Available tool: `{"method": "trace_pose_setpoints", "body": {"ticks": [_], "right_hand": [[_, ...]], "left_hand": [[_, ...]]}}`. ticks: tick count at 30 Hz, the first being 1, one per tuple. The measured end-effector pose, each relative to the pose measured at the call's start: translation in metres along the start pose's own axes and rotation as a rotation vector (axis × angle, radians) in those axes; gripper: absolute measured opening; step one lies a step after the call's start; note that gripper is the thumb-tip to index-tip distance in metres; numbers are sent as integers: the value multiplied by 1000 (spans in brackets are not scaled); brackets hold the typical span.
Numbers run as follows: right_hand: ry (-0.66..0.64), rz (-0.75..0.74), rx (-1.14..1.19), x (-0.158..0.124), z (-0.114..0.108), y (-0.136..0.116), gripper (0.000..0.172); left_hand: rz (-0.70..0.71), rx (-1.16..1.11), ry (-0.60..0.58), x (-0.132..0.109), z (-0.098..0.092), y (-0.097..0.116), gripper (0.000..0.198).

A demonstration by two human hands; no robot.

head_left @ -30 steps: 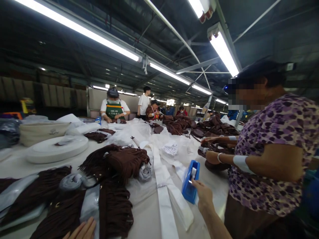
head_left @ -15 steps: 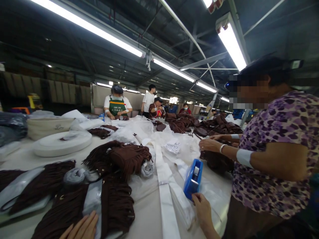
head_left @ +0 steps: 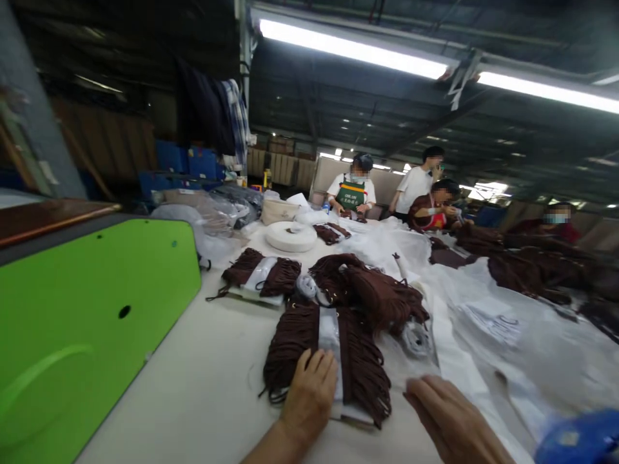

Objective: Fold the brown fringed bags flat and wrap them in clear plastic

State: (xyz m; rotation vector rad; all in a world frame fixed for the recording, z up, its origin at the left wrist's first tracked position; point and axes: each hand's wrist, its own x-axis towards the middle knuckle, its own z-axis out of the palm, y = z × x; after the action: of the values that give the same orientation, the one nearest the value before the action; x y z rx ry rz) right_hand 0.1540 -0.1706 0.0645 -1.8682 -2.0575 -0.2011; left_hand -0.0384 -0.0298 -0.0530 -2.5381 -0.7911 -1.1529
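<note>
My left hand (head_left: 309, 390) lies flat on a brown fringed bundle (head_left: 360, 361) wrapped with a clear plastic strip (head_left: 331, 345), fingers stretched out. My right hand (head_left: 447, 415) hovers just right of that bundle, fingers together and extended over white plastic sheeting (head_left: 503, 335); nothing shows in it. A blurred blue tape dispenser (head_left: 578, 441) sits at the lower right corner, beside my right wrist. More brown fringed bundles (head_left: 372, 287) lie just behind, and another wrapped one (head_left: 261, 277) to the left.
A bright green panel (head_left: 82, 322) fills the left side at the table edge. A white tape roll (head_left: 291, 236) and a beige bag (head_left: 279, 210) stand farther back. Several other people work at the far end and right, near brown piles (head_left: 527, 264).
The view has swung left, so the person in the purple top is out of sight. My right hand left the blue dispenser and came toward the bundle; my left hand now rests fully on it.
</note>
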Motion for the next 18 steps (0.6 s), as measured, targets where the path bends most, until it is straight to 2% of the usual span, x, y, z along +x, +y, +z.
{"method": "trace_pose_setpoints", "body": {"ticks": [3, 7, 11, 15, 18], "right_hand": [[-152, -176, -109, 65, 8, -34, 25], [-374, -311, -224, 119, 26, -46, 21], [-522, -394, -304, 148, 39, -46, 17], [-574, -452, -333, 165, 45, -51, 15], [-615, -468, -347, 175, 51, -54, 15]], "left_hand": [[8, -7, -56, -4, -2, 1, 29], [19, -13, -90, -5, 0, 3, 30], [-2, -22, -90, -3, 3, 2, 30], [-7, -47, -107, -2, 1, 2, 35], [2, -59, -125, -5, 8, 4, 39]]}}
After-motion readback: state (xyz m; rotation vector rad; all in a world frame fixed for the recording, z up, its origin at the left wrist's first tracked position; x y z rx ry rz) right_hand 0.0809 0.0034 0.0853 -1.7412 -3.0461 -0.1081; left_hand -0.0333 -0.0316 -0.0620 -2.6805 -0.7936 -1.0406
